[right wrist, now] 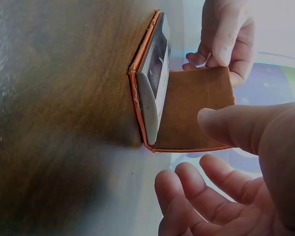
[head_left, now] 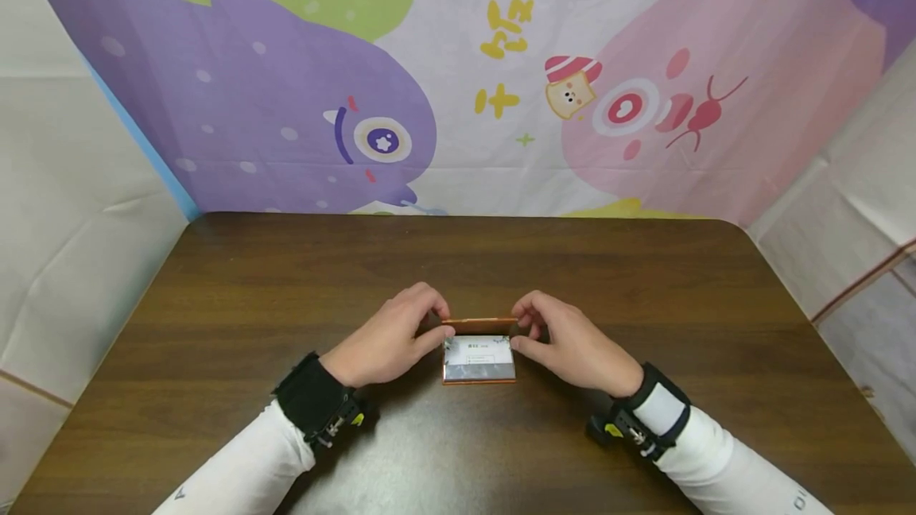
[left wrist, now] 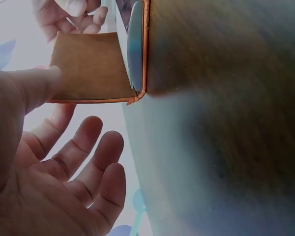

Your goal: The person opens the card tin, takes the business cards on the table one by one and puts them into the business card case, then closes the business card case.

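A business card case (head_left: pixel 479 381) with an orange-brown cover lies unfolded on the table, its lid (head_left: pixel 479 327) standing up at the far side. White printed cards (head_left: pixel 478 350) show in its metal tray (right wrist: pixel 150 98). My left hand (head_left: pixel 397 334) pinches the lid's left edge, its thumb (left wrist: pixel 39 83) on the brown inner face and the index finger behind. At the opposite edge my right hand (head_left: pixel 572 340) pinches the lid likewise, with its thumb (right wrist: pixel 226 123) on the inner face. The other fingers of both hands are loosely bent, away from the case.
The case rests on a dark wood-grain table (head_left: pixel 458 261). Behind the table's far edge hangs a cartoon-printed cloth (head_left: pixel 494 141), with white sheeting (head_left: pixel 79 181) at the left side. Each wrist wears a black strap (head_left: pixel 315 396) with a small device.
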`<state>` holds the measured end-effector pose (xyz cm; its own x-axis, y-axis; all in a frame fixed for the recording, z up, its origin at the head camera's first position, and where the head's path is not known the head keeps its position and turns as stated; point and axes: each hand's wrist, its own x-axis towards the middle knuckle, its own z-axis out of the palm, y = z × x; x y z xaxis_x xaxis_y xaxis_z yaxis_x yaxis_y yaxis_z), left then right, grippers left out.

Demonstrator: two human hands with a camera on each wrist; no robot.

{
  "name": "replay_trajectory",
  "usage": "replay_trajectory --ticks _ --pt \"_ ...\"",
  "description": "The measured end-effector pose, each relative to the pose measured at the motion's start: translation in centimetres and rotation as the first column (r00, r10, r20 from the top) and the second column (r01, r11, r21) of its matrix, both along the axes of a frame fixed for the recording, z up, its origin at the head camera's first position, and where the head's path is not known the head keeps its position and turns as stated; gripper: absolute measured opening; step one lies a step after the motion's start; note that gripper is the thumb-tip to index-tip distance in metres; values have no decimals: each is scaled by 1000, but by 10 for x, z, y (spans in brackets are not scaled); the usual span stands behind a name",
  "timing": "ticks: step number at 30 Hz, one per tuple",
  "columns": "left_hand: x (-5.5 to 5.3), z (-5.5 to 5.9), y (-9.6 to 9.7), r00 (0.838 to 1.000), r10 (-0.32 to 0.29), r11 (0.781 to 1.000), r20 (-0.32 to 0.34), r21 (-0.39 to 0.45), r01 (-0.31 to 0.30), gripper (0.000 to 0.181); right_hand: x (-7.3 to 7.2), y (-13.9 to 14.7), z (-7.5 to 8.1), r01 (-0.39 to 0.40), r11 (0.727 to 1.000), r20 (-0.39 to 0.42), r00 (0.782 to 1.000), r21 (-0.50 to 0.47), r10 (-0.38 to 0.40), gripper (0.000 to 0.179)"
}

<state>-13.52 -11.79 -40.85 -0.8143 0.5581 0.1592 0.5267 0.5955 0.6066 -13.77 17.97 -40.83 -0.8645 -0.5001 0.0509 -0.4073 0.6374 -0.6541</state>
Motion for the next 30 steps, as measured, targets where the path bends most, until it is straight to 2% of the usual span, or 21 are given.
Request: replay_trajectory --ticks 11,21,30 --pt "7 -2 -1 1000 -22 999 16 -24 22 22 2 0 0 -55 998 -5 998 19 56 36" --pt "12 -1 -2 998 -33 997 56 -62 37 39 0 -3 6 -130 989 49 991 72 126 49" --pt "12 -3 -4 997 -71 993 31 -95 74 39 -2 -5 8 -182 976 75 982 120 174 53"
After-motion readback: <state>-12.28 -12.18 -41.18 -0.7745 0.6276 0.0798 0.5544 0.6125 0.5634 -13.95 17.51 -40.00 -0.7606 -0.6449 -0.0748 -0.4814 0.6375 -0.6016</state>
